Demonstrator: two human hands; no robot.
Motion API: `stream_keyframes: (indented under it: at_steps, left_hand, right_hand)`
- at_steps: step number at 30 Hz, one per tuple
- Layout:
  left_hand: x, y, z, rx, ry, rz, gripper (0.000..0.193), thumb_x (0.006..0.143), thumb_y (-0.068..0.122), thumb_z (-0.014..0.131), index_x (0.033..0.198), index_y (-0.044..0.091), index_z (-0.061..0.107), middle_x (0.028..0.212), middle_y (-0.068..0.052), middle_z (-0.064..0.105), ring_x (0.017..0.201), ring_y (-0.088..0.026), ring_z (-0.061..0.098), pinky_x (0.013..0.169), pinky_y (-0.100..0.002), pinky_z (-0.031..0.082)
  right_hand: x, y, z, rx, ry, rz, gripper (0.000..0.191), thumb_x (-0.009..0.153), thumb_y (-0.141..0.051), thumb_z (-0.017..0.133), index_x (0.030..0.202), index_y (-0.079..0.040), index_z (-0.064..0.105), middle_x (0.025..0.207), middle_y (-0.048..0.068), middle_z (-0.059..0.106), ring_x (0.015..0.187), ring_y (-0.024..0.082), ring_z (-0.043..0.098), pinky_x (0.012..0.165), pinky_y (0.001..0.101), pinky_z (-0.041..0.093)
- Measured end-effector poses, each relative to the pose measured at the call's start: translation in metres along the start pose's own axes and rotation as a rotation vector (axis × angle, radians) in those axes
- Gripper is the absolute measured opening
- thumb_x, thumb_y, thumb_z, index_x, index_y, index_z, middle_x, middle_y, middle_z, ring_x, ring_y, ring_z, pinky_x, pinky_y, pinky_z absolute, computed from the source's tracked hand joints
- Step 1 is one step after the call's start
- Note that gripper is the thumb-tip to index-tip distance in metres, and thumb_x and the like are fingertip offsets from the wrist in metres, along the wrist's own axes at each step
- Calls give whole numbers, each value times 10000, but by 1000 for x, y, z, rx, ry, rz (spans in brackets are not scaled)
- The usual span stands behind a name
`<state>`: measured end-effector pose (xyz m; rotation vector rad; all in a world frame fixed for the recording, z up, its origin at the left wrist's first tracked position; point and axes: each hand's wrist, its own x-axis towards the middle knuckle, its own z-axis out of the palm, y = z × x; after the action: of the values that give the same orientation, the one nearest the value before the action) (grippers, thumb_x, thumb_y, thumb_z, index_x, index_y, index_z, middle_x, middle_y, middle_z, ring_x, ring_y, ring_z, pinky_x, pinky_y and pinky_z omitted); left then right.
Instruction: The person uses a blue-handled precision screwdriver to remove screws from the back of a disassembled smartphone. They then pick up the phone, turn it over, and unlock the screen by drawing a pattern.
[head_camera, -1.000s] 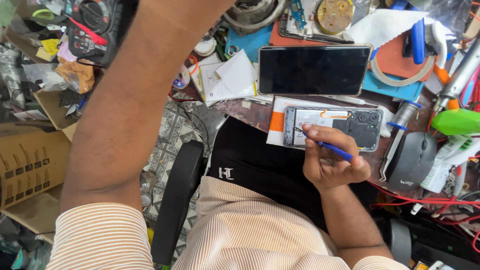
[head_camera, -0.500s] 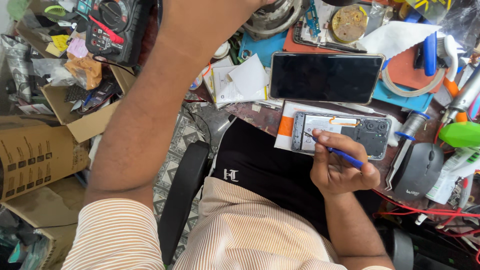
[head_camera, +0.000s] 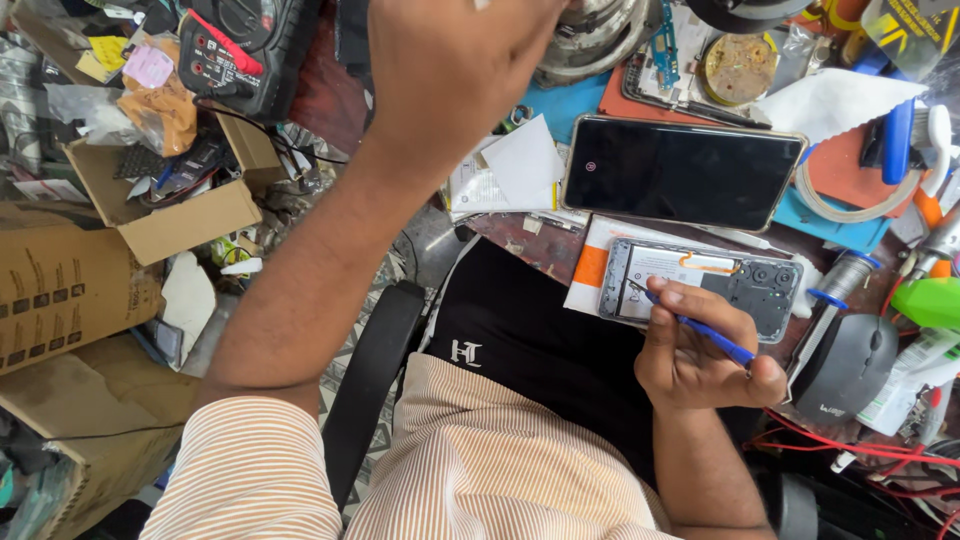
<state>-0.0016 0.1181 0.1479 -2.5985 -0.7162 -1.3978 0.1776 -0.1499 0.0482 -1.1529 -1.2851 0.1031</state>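
Head view looked down over a striped orange-and-white shirt and dark trousers, past a black chair armrest, onto a very crowded repair bench with a dark reddish top. Nearest the body, the right hand lay palm up at the bench edge, its fingers curled and pinched around a slim blue-handled tool. The tool's tip touched the opened phone, which lay flat just beyond the fingertips with its back cover off, its grey inner frame and camera cluster showing, on a white and orange sheet. Right of those fingers sat a dark grey computer mouse, with red wires trailing below it.

Farther from the fingers, a second phone lay screen up, dark and glossy, on a blue mat. White folded papers lay to its left.

The left hand was raised high toward the far side of the bench, forearm running up through the middle of the view; its fingers were cut off by the top edge, so I cannot tell whether they were spread or closed. Beside it stood a black and red multimeter. Open cardboard boxes crowded the floor on the left.
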Motion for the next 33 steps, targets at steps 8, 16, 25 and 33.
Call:
stream_keyframes:
  at_steps: [8, 16, 25, 33]
  left_hand:
    - [3, 13, -22, 192, 20, 359, 92, 990, 11, 759, 1056, 12, 695, 990, -11, 620, 875, -159, 545, 791, -355, 417]
    - [-5, 25, -25, 242, 21, 308, 64, 950, 9, 774, 973, 45, 726, 854, 40, 555, 809, -127, 521, 763, -330, 383]
    - [-17, 26, -19, 257, 57, 307, 120, 958, -27, 766, 895, 60, 713, 835, 50, 510, 811, -130, 515, 806, -341, 383]
    - [2, 26, -13, 307, 117, 252, 69, 956, 17, 697, 1021, 18, 720, 966, 4, 609, 876, -168, 576, 798, -370, 405]
  right_hand:
    - [0, 2, 0, -12, 12, 0, 879, 952, 154, 610, 1526, -351, 176, 1086, 177, 599, 900, 286, 730, 843, 429, 688]
    - [-2, 0, 0, -15, 10, 15, 885, 963, 154, 615, 1528, -363, 173, 1098, 179, 603, 870, 276, 732, 845, 420, 685]
    - [-4, -2, 0, -24, 26, 15, 892, 972, 163, 615, 1532, -369, 171, 1101, 181, 603, 872, 267, 733, 851, 412, 686]
    - [-3, -2, 2, -31, 25, 8, 880, 970, 159, 621, 1529, -360, 183, 1100, 179, 605, 871, 271, 727, 855, 411, 680]
